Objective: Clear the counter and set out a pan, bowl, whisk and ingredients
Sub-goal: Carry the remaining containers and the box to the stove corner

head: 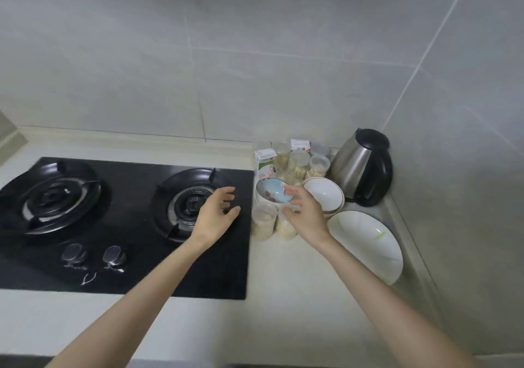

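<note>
the blue bowl (273, 194) sits at the far right of the counter (283, 296), just beyond the right edge of the gas hob (127, 254), wedged into a tight cluster of things pushed back toward the wall. clear jars (265, 220) of pale dry goods stand on its near side and more behind it, with cartons (265, 159) at the far edge. a stack of white bowls (323, 194) is just beside it on the right, a large white plate (365, 243) nearer, and a steel kettle (360, 166) in the far corner

both hands come at the bowl from either side, probably to lift it clear of the jars without knocking them. the left hand (217, 213) hangs over the right burner (195, 203), fingers loosely curved and grasping nothing. the right hand (304, 211) is above the near jars with fingers spread and empty. its tips overlap the bowl's rim, but blur hides whether they touch it

no pan or whisk is in sight – the setting-out looks barely begun
</note>
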